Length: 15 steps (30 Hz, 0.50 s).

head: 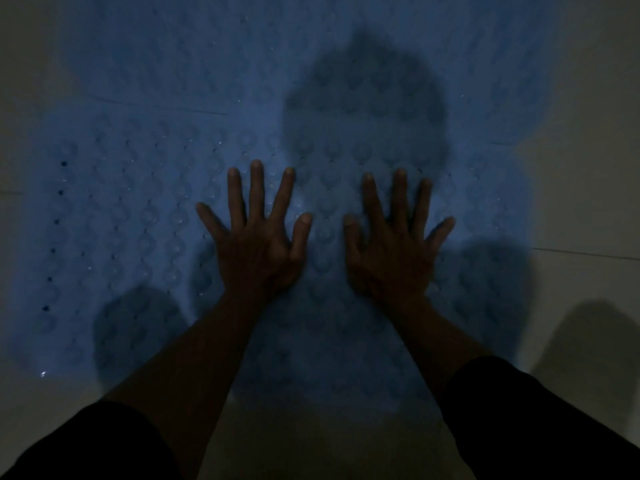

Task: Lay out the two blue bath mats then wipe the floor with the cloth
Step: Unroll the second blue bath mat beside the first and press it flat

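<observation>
Near bath mat (138, 237) under left hand (254, 249) and right hand (393, 254), fingers splayed flat; press outward from centre to seat it on the floor (588, 202).

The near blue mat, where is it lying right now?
In the head view the near mat lies flat on the pale floor, across the middle of the frame, under both spread hands, left and right.

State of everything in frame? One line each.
near bath mat: flat on floor, bumpy side up, both hands on it
far bath mat: flat, edge meeting the near one
left hand: open, fingers spread, on mat
right hand: open, fingers spread, on mat
cloth: not visible
</observation>
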{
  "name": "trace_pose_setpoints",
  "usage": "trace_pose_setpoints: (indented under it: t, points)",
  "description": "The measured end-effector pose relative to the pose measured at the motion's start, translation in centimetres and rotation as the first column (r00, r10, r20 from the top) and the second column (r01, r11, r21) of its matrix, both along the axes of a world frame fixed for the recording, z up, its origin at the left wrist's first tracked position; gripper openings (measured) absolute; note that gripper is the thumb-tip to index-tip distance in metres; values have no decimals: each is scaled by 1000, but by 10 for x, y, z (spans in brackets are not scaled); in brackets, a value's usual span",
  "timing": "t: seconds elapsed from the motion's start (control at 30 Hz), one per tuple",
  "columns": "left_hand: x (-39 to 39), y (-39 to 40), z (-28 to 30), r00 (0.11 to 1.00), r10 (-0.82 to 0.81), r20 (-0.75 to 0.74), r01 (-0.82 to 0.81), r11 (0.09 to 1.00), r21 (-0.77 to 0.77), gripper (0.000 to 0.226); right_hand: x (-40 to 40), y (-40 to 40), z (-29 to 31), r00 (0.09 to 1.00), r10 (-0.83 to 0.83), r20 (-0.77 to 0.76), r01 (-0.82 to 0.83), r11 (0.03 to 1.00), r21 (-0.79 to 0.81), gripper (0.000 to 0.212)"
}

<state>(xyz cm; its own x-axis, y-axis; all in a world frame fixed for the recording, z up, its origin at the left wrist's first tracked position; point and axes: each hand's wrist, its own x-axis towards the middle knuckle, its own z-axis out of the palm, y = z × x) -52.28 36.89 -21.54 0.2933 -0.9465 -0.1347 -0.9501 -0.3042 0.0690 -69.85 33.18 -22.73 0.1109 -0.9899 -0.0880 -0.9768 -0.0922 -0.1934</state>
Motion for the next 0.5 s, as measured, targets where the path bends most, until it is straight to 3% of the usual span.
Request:
trace_pose_setpoints:
  t: [0.17,0.27,0.4,0.5]
  points:
    - [4,-3,3,999,-21,-32,23,996,84,66,1,-2,10,1000,-7,-19,9,996,84,64]
    - [8,-6,16,993,-10,-117,32,982,186,66,-2,-7,26,999,28,-23,-22,975,223,64]
    - [25,-25,63,964,10,-265,117,881,459,68,-8,-34,71,997,69,32,-76,861,504,67]
    - [24,-16,119,940,73,-332,111,858,502,69,-2,-33,122,985,-44,169,-68,792,606,66]
